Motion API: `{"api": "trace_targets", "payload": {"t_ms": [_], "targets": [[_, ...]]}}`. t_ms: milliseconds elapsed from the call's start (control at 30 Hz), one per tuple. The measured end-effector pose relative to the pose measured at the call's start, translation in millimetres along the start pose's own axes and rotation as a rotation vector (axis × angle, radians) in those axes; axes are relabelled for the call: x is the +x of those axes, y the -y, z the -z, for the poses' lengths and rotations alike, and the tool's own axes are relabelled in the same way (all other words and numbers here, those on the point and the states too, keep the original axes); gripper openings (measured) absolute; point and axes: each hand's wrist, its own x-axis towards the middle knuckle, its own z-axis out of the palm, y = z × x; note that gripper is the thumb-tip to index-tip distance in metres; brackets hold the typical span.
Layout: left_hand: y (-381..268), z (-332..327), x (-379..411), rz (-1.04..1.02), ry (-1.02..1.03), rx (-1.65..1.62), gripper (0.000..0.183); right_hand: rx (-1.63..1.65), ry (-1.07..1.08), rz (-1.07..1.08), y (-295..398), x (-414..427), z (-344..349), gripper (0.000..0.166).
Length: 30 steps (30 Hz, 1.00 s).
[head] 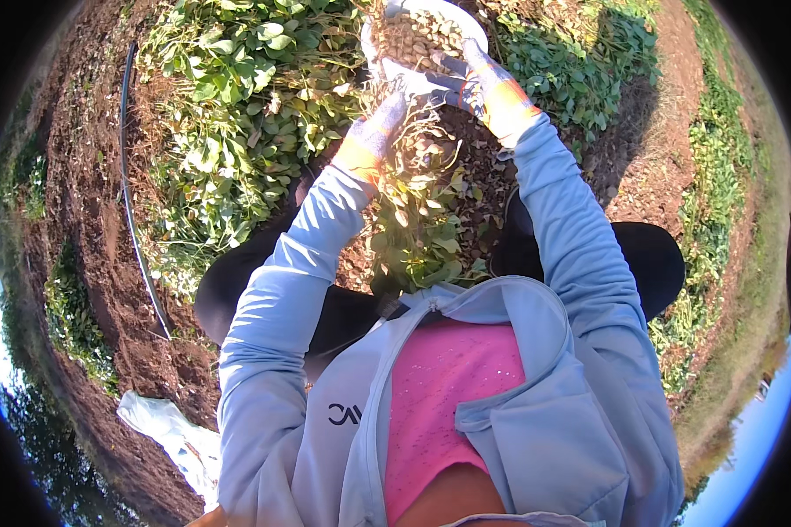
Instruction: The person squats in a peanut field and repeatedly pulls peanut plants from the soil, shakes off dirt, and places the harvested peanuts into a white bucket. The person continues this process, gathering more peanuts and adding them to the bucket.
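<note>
Peanut pods fill much of a white basin at the top of the view. My right hand, in a grey and orange work glove, is at the basin's near right rim, its fingers spread over the edge; whether it grips anything is unclear. My left hand, gloved the same way, is closed around the roots and stems of a pulled peanut plant. Pods hang among those roots just right of it, and the plant's leaves lie toward my lap. Some of the left fingers are hidden.
Heaps of leafy peanut plants lie at the left, with more plants at the upper right. A dark hose runs along the bare soil on the left. White plastic sheeting lies at lower left. My bent knees flank the plant.
</note>
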Motion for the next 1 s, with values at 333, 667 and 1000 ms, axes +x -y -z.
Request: {"api": "trace_targets", "payload": {"t_ms": [333,667,1000], "targets": [[7,-6,0,-0.176,0.210,0.121,0.050,-0.551,-0.448,0.171,-13,-83,-48,0.006],[26,33,45,0.204,0.543,-0.302,0.080,-0.427,0.040,-0.138,-38,-85,-33,0.046],[66,73,44,0.062,0.222,0.272,0.025,-0.907,-0.230,-0.173,-33,-77,-22,0.057]]}}
